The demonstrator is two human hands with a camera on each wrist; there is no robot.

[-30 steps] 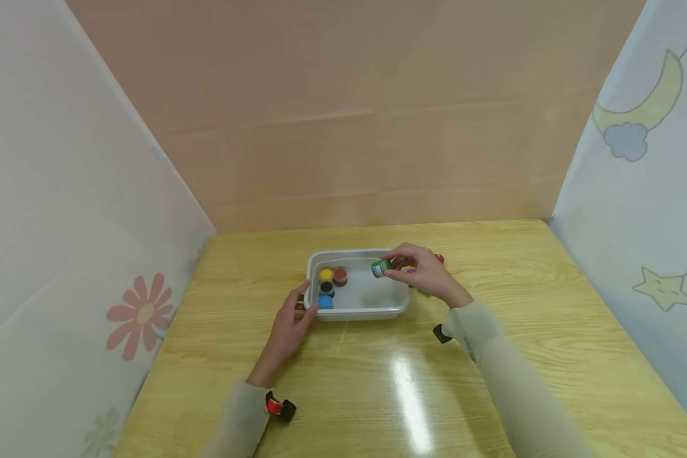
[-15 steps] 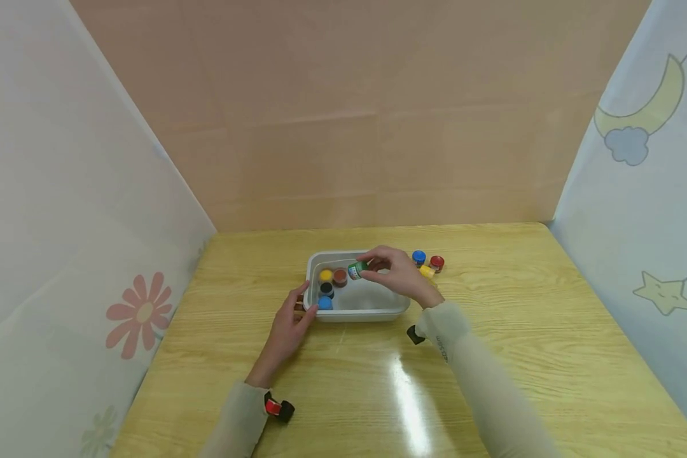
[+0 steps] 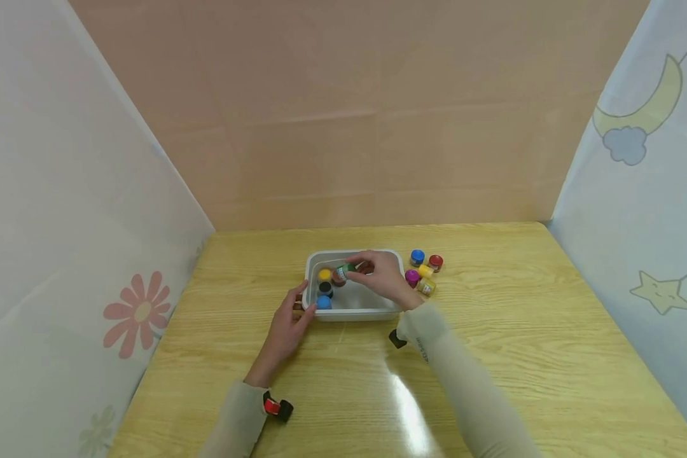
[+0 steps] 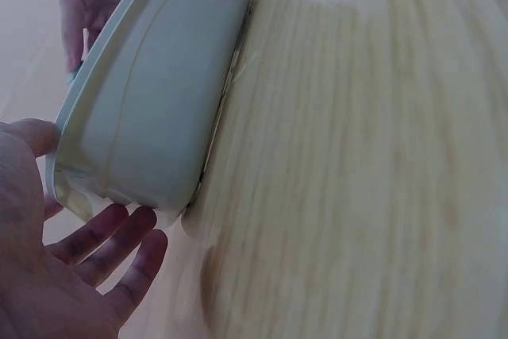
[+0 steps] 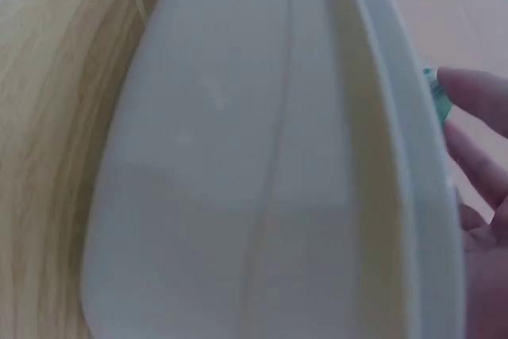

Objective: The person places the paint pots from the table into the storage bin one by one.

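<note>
A white plastic tub (image 3: pixel 357 315) stands on the wooden table. My left hand (image 3: pixel 283 331) grips its left end, thumb at the rim and fingers against the outer wall in the left wrist view. Between thumb and fingers, my right hand (image 3: pixel 382 278) pinches a small green paint jar (image 3: pixel 343 273), tilted, over the left part of the tub. Inside the tub are a yellow-lidded jar (image 3: pixel 325 275), a black-lidded jar (image 3: pixel 325 289) and a light blue-lidded jar (image 3: pixel 324 303). The green jar partly covers a brown one. In the right wrist view, the tub's wall hides most of the inside.
Right of the tub, a blue jar (image 3: pixel 417 257), a red jar (image 3: pixel 436 263), a magenta jar (image 3: pixel 412 278) and two yellow jars, one of them a clear-sided jar (image 3: pixel 427 287), form a cluster. A tan wall (image 3: pixel 343 159) rises behind the table.
My right hand has carried the green jar leftward across the tub toward the brown jar, uncovering the jars on the right. The left hand has stayed on the tub.
</note>
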